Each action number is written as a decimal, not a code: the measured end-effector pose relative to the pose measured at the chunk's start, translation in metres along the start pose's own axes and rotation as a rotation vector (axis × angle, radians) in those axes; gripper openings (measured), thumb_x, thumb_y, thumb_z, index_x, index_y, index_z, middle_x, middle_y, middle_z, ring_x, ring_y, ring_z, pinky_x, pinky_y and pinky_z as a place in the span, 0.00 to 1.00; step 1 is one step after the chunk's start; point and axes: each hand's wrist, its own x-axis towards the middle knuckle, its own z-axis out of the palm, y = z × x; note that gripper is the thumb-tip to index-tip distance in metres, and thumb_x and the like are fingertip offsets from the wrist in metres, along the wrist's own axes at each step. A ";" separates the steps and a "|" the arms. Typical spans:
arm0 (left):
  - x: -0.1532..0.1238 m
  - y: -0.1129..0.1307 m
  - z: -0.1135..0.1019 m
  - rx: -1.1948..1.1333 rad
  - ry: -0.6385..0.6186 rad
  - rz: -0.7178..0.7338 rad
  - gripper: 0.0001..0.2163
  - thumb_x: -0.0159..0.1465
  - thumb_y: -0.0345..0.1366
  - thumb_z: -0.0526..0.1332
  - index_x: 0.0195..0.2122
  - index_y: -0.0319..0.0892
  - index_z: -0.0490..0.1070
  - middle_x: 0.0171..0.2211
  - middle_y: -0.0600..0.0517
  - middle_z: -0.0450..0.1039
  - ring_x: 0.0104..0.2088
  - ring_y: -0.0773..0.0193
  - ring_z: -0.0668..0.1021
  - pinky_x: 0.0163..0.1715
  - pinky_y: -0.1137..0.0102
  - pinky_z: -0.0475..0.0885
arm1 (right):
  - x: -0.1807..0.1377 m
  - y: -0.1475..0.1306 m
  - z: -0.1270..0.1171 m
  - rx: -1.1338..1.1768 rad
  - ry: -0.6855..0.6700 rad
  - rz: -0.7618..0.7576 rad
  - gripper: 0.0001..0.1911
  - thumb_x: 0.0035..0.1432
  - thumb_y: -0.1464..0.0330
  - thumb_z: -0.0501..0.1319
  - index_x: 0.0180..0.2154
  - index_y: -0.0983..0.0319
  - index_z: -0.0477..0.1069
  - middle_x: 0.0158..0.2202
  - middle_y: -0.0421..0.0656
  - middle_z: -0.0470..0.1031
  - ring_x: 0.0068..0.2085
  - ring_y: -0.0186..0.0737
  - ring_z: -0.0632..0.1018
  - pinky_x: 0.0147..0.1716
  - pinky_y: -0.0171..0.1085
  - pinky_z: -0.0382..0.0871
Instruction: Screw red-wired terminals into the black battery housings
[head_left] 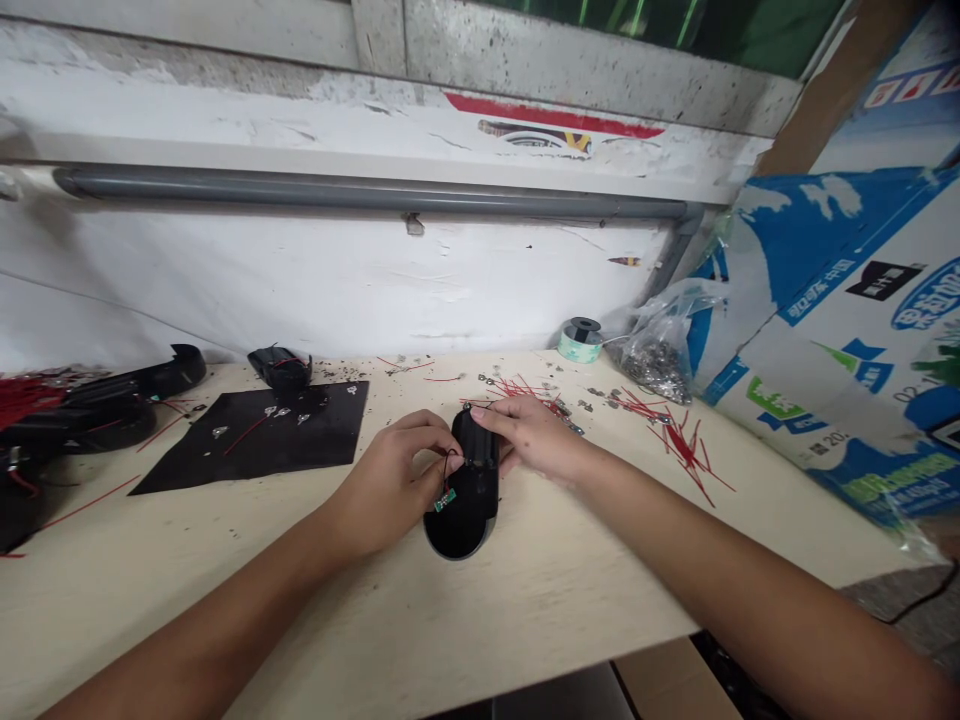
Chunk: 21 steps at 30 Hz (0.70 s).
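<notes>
My hands meet over a black plastic oval housing (471,520) lying lengthwise on the pale wooden table (480,620). My left hand (388,485) pinches thin dark wires running to a small green circuit board (445,500), which hangs beside the housing. My right hand (532,435) holds the far end of the housing, with its fingers across the top. The hands hide most of the housing's upper part. Where the wires attach is hidden behind my left fingers.
Left of my hands lie a black mat (255,435) with small metal pieces and further black housings (135,395). Loose red wires (679,445) spread to the right. A bag of metal parts (656,360) and a tape roll (580,340) stand against the white wall.
</notes>
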 end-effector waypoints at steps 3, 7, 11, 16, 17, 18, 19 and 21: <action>0.001 0.000 -0.001 0.025 0.016 0.001 0.07 0.65 0.30 0.57 0.33 0.43 0.75 0.36 0.51 0.71 0.36 0.65 0.74 0.37 0.69 0.69 | 0.001 0.001 0.000 0.008 0.009 0.000 0.16 0.62 0.58 0.62 0.30 0.63 0.75 0.26 0.44 0.78 0.24 0.39 0.80 0.19 0.34 0.76; 0.002 -0.001 0.000 0.003 0.010 -0.012 0.07 0.65 0.30 0.58 0.33 0.43 0.75 0.36 0.51 0.71 0.35 0.65 0.75 0.36 0.69 0.69 | 0.001 0.005 -0.001 -0.001 -0.008 -0.007 0.16 0.61 0.56 0.62 0.33 0.64 0.75 0.26 0.44 0.78 0.24 0.40 0.80 0.19 0.34 0.76; 0.001 -0.002 0.002 -0.048 0.018 -0.032 0.06 0.64 0.31 0.59 0.33 0.43 0.75 0.36 0.51 0.72 0.35 0.65 0.75 0.36 0.69 0.70 | 0.000 0.006 -0.001 0.000 -0.022 -0.015 0.17 0.61 0.56 0.62 0.32 0.64 0.75 0.26 0.44 0.77 0.24 0.39 0.79 0.19 0.34 0.75; 0.001 -0.003 0.002 -0.170 -0.044 -0.092 0.06 0.65 0.33 0.58 0.33 0.42 0.74 0.35 0.51 0.72 0.34 0.64 0.76 0.34 0.70 0.72 | 0.000 0.003 -0.003 0.019 -0.025 0.000 0.17 0.60 0.56 0.63 0.31 0.65 0.75 0.26 0.45 0.78 0.24 0.39 0.79 0.20 0.34 0.75; 0.001 -0.003 0.002 -0.168 -0.040 -0.090 0.05 0.65 0.33 0.58 0.33 0.42 0.74 0.35 0.51 0.73 0.34 0.64 0.76 0.35 0.69 0.72 | 0.000 0.002 -0.003 0.020 -0.015 0.000 0.17 0.60 0.56 0.63 0.30 0.65 0.74 0.25 0.45 0.78 0.24 0.39 0.79 0.19 0.34 0.75; 0.001 -0.005 0.002 -0.154 -0.024 -0.081 0.05 0.65 0.34 0.59 0.35 0.43 0.74 0.36 0.51 0.73 0.36 0.63 0.76 0.37 0.69 0.72 | 0.001 0.002 -0.004 0.019 -0.003 -0.004 0.17 0.59 0.56 0.64 0.30 0.65 0.74 0.25 0.45 0.78 0.23 0.39 0.79 0.19 0.33 0.75; 0.000 -0.006 0.002 -0.132 -0.007 -0.070 0.04 0.64 0.34 0.59 0.37 0.43 0.73 0.37 0.51 0.73 0.37 0.63 0.76 0.40 0.68 0.72 | 0.001 0.002 -0.004 0.015 0.006 -0.011 0.18 0.59 0.56 0.64 0.29 0.65 0.74 0.25 0.45 0.77 0.23 0.39 0.79 0.19 0.33 0.75; 0.000 -0.010 0.003 -0.077 0.024 -0.053 0.08 0.64 0.34 0.60 0.44 0.46 0.72 0.41 0.51 0.74 0.42 0.61 0.76 0.45 0.65 0.71 | 0.002 0.001 -0.005 0.005 0.021 -0.027 0.18 0.59 0.55 0.63 0.30 0.65 0.75 0.25 0.45 0.77 0.24 0.39 0.79 0.19 0.33 0.75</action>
